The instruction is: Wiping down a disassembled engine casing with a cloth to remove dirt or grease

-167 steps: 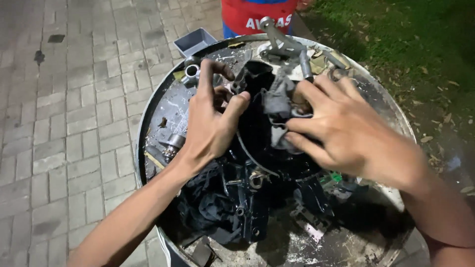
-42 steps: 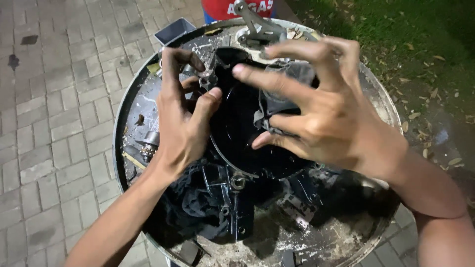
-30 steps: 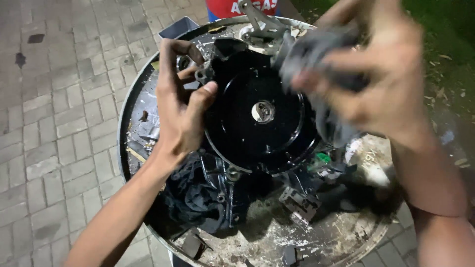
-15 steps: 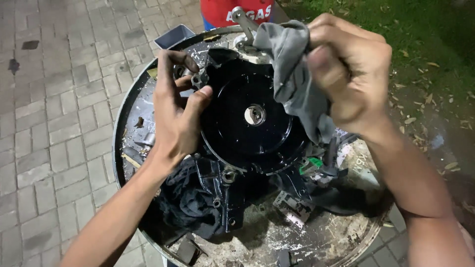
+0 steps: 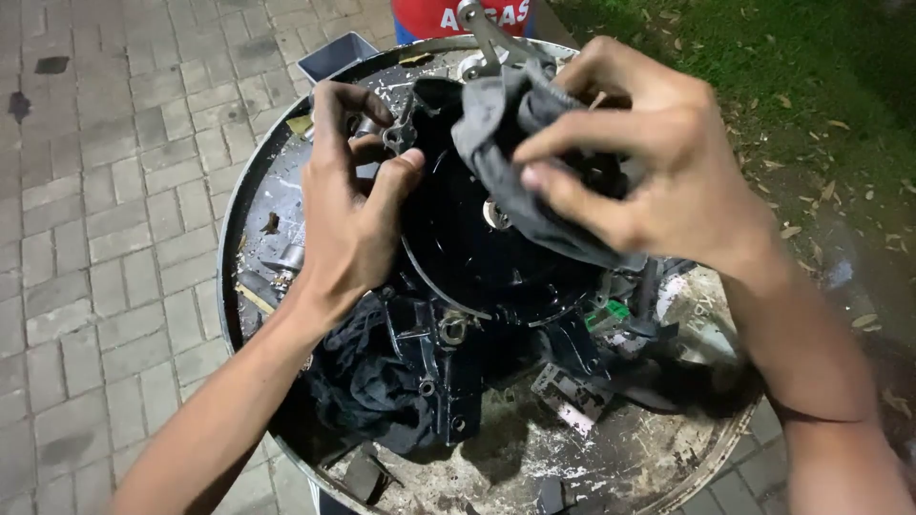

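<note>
A black round engine cover (image 5: 482, 262) stands tilted on a round metal drum top (image 5: 611, 458). My left hand (image 5: 351, 215) grips the cover's upper left edge, thumb pressed on its face. In my right hand (image 5: 658, 172) is a bunched grey rag (image 5: 506, 162), which lies against the upper part of the cover and hides most of its centre hole. Below the cover sits a black engine casing (image 5: 444, 367) with bolt holes, and a dark cloth (image 5: 367, 381) lies to its left.
A silver metal bracket (image 5: 487, 33) lies at the drum's far edge, beside a small grey tray (image 5: 336, 55) and a red container (image 5: 468, 14). Small metal parts (image 5: 284, 262) lie at the drum's left. Paving bricks (image 5: 114, 191) are on the left, grass (image 5: 792, 57) on the right.
My right hand lifted the grey rag off the cover, baring the centre hole, then brought it back down onto the cover's upper face. My left hand kept its grip on the edge.
</note>
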